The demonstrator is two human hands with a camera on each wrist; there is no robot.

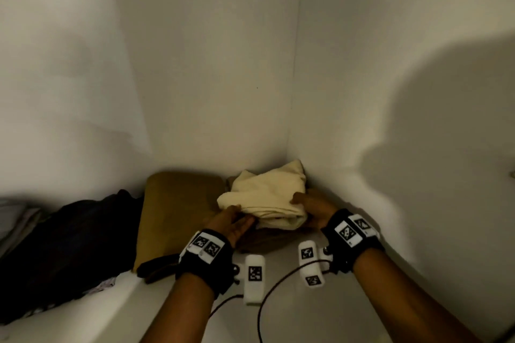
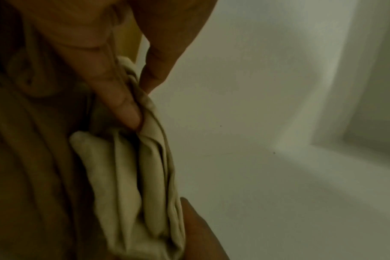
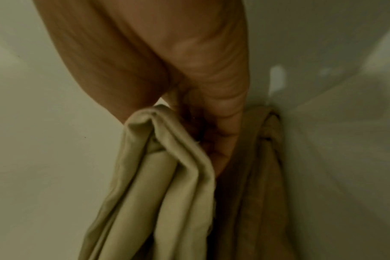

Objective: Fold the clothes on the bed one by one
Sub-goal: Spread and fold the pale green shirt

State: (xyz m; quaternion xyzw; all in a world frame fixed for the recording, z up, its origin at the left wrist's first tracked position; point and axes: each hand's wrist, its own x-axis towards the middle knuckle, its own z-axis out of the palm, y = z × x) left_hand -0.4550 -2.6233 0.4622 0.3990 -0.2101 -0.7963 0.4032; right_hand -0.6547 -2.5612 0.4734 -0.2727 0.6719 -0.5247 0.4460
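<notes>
Head view takes in the whole corner — the folded cream garment (image 1: 267, 198) sits on a brown folded garment (image 1: 264, 239) against the walls, a mustard folded cloth (image 1: 178, 211) and a dark clothes heap (image 1: 69, 242) off to its left. Only the wrist views show the grip: the left hand (image 1: 231, 221) has a finger (image 2: 120, 98) tucked into the cream folds, thumb on top — the right hand (image 1: 313, 210) curls under the opposite edge.
</notes>
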